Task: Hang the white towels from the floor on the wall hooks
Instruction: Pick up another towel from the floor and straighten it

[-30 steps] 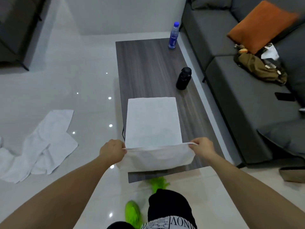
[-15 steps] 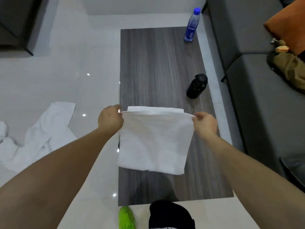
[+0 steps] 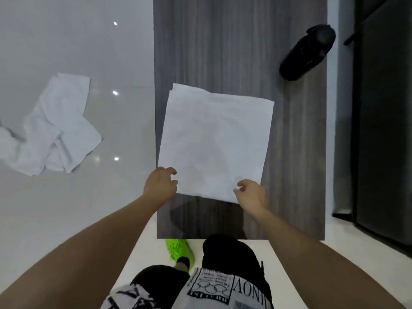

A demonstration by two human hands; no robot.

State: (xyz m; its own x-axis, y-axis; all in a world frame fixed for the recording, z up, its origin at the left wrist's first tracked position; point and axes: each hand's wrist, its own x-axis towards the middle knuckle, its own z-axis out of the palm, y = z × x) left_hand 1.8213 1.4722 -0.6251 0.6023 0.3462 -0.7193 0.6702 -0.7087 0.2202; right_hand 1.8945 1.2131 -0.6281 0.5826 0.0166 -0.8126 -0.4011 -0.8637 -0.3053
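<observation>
Folded double since a second ago, the flat white rectangular towel [image 3: 215,143] now lies by the dark wood-grain table [image 3: 296,152]'s left edge; my left hand [image 3: 160,185] and right hand [image 3: 252,194] sit open-fingered at its near corners. Crumpled white towels [image 3: 55,130] wait on the floor; a black bottle [image 3: 306,52] stands clear; I see no hooks.

Folded towel [image 3: 214,143] on table [image 3: 289,152]; bottle [image 3: 306,52] behind, towels [image 3: 51,130] left.

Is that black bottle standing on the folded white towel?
No, the black bottle stands on the bare wooden table near its far right edge, clearly apart from the folded towel.
</observation>
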